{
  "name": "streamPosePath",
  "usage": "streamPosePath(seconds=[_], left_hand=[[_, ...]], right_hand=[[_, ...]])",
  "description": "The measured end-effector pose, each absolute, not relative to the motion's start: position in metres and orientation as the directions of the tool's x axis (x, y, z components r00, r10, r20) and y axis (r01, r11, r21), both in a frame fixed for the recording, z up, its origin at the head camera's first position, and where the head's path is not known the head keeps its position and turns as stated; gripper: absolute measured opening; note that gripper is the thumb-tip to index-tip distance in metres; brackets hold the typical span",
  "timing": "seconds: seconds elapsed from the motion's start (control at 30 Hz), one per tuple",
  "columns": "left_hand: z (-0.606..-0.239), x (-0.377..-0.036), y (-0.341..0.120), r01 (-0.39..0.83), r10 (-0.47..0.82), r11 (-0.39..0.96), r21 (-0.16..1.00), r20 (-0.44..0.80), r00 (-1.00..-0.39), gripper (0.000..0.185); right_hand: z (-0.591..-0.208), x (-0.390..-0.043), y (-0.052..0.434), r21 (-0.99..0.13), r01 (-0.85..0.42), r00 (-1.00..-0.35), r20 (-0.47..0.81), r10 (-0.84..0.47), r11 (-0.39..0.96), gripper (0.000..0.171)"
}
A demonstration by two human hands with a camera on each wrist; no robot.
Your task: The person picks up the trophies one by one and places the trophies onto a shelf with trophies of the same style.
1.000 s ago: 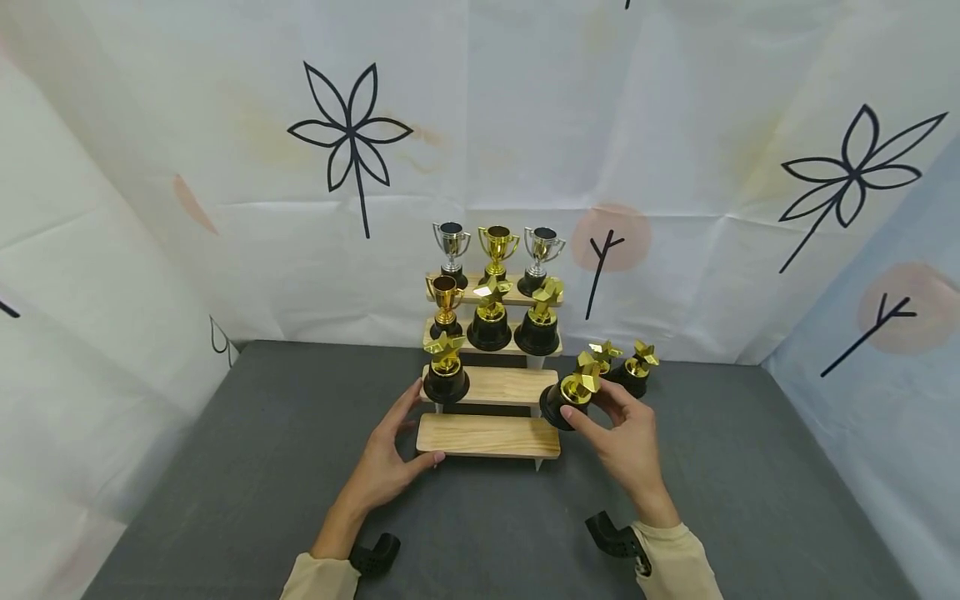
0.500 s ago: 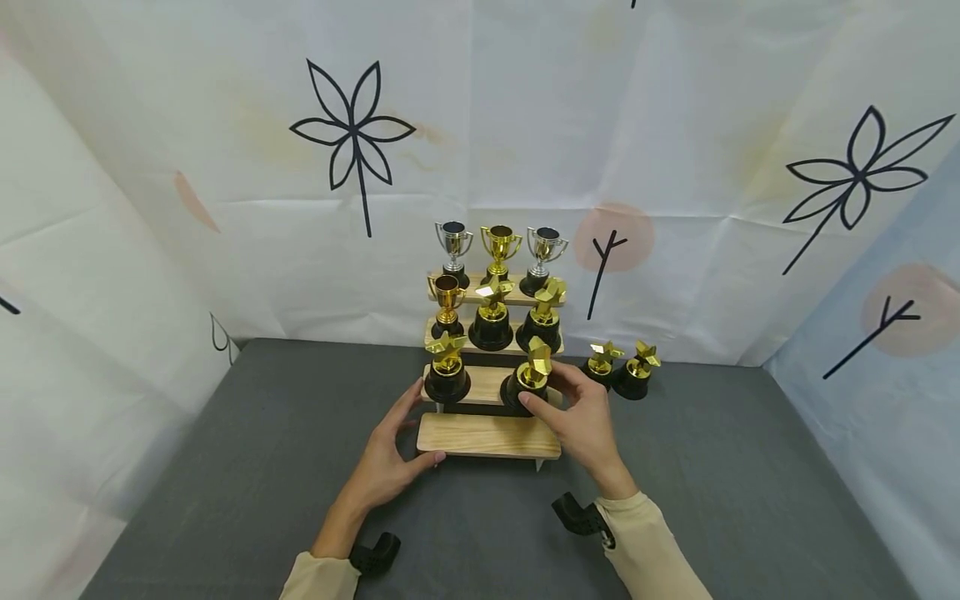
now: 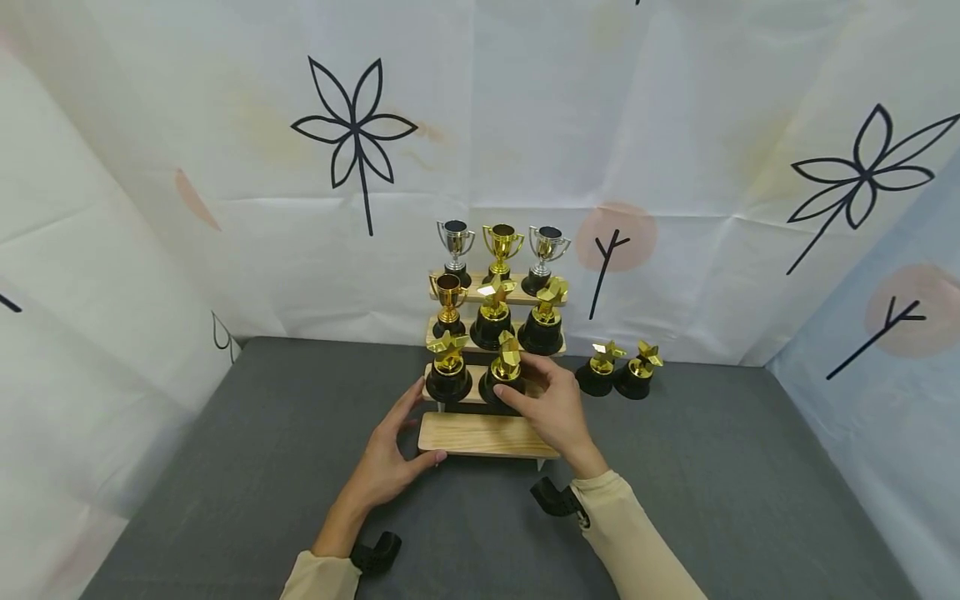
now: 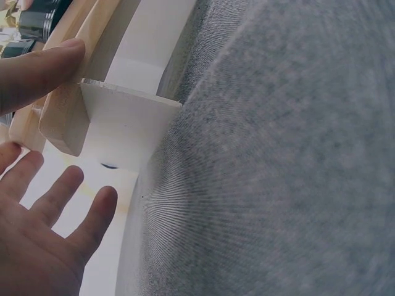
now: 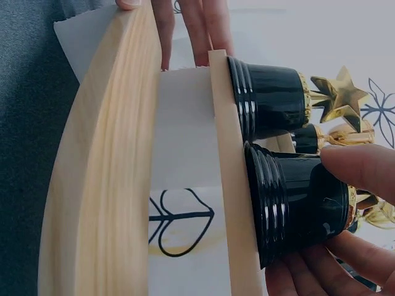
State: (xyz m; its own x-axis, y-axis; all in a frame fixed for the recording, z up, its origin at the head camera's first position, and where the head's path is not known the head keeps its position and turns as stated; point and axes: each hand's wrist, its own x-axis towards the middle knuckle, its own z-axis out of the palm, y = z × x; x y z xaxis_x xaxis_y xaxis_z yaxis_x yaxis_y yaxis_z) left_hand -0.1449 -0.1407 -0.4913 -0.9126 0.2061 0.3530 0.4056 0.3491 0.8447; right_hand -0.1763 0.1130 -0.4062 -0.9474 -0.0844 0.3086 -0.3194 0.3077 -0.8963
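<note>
My right hand grips a gold star trophy by its black base, thumb in front and fingers behind. The trophy stands upright at the middle of the third tier down on a wooden stepped stand. In the right wrist view its base sits right at the board, beside another star trophy at that tier's left end. My left hand is at the stand's left side. Its thumb rests on the lowest board, while its other fingers spread loosely beside the stand, one fingertip at the board above.
Silver and gold cup trophies fill the top tier. Below them stand a bronze-coloured cup and two star trophies. Two more star trophies are on the grey table, right of the stand. A patterned white cloth hangs behind.
My right hand has carried the star trophy left from beside the stand onto the third tier, close to the star trophy at its left end. My left hand has stayed in place.
</note>
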Motion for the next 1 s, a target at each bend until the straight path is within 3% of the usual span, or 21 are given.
streamPosePath(seconds=[1.0], left_hand=[[-0.4911, -0.1449, -0.1413, 0.399, 0.212, 0.375, 0.837, 0.342, -0.916, 0.104]], right_hand=[[-0.4122, -0.1798, 0.103, -0.898, -0.309, -0.949, 0.31, -0.049, 0.312, 0.058]])
